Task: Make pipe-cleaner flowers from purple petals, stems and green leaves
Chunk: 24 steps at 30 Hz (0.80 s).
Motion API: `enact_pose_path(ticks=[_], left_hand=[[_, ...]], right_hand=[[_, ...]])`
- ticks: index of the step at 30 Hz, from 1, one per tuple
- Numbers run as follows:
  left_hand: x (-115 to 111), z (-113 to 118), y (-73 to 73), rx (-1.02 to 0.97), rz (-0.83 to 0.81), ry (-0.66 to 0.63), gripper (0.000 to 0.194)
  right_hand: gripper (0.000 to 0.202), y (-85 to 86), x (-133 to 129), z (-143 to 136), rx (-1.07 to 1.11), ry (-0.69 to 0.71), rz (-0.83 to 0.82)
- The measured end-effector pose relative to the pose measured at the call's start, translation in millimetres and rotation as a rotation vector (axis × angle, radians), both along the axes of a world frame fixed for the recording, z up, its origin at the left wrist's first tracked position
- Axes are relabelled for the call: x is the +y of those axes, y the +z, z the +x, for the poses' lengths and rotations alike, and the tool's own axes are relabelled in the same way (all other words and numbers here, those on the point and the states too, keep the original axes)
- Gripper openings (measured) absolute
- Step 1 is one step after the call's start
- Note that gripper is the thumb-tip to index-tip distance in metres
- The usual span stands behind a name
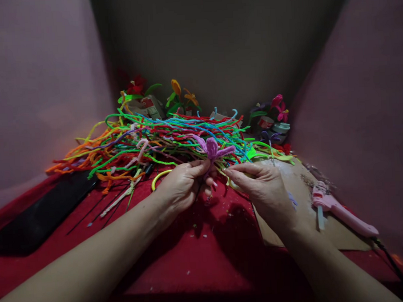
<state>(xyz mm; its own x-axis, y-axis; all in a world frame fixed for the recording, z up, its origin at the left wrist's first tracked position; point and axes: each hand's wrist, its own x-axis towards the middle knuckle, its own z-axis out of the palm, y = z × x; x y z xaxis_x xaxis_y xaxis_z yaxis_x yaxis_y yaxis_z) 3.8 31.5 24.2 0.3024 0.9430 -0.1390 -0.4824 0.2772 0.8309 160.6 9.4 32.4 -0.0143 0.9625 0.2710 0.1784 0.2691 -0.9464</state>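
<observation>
My left hand [186, 180] pinches a purple pipe-cleaner flower [213, 148] at its base, between thumb and fingers. The petals spread upward and outward above my fingertips. Just to the right, my right hand [261, 181] is closed with thumb and forefinger pressed together, its tips close to the flower's base but apart from it. Whatever lies in that pinch is too small to make out. Behind both hands spreads a large heap of coloured pipe cleaners [168, 143]. A yellow loop-shaped handle [159, 177] shows partly behind my left wrist.
A pink glue gun [344, 213] with a cord lies on a cardboard sheet [345, 240] at right. A long black object [47, 211] lies at left on the red table cover [180, 267]. Orange flowers [176, 87] and a pink flower [279, 107] stand at the back.
</observation>
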Motion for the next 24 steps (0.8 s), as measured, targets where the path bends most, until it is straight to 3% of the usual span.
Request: enact_pose_path(ticks=[15, 24], left_hand=[[-12.0, 12.1, -9.1, 0.143, 0.146, -0.057, 0.022], [-12.8, 11.9, -6.7, 0.157, 0.103, -0.037, 0.020]], right_hand=[[0.016, -11.4, 2.8, -10.7, 0.055, -0.029, 0.074], [0.020, -20.9, 7.7, -11.6, 0.389, 0.091, -0.201]])
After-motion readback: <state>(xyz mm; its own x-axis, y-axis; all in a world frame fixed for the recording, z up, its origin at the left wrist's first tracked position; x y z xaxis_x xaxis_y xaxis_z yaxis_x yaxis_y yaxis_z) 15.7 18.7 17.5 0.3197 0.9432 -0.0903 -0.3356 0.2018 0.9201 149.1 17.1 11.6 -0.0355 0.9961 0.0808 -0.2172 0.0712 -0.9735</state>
